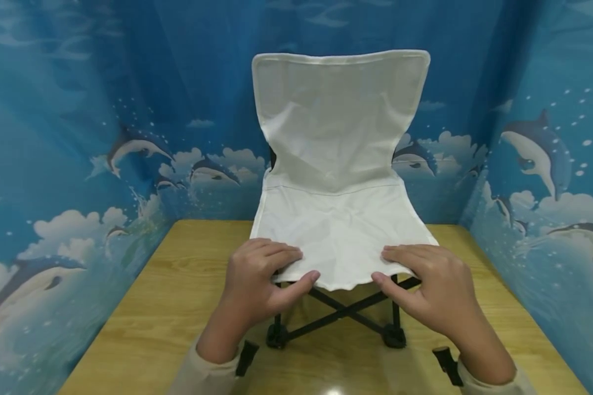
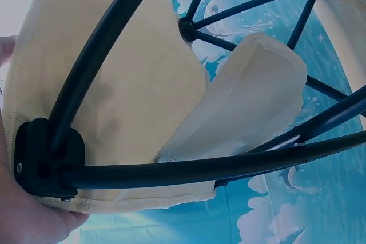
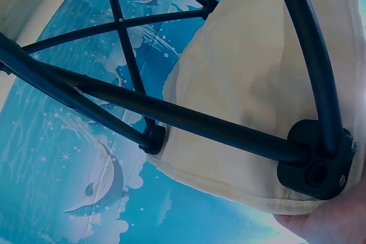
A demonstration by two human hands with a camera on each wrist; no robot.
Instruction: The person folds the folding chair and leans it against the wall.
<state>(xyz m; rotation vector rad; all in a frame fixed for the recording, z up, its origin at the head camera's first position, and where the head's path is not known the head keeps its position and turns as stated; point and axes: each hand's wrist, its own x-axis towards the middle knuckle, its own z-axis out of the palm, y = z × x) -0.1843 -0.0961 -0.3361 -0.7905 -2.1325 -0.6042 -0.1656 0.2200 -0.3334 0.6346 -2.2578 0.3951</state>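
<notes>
A small folding chair [image 1: 336, 219] with white fabric and a black tubular frame stands unfolded on the wooden surface, its backrest upright and its seat towards me. My left hand [image 1: 264, 282] grips the seat's front left corner, fingers over the fabric and thumb along the front edge. At the front right corner my right hand [image 1: 427, 285] holds the seat the same way. From below, the left wrist view shows a black corner joint [image 2: 48, 158] beside the left hand. A matching joint [image 3: 317, 161] sits by the right hand in the right wrist view. Both hands' palms are partly hidden.
Crossed black legs [image 1: 343, 312] with dark feet carry the chair. Under it lies a light wooden tabletop [image 1: 178, 307]. Blue curtains [image 1: 192, 82] printed with dolphins and waves enclose the back and both sides. Dark straps or mounts [image 1: 247, 357] sit at both wrists.
</notes>
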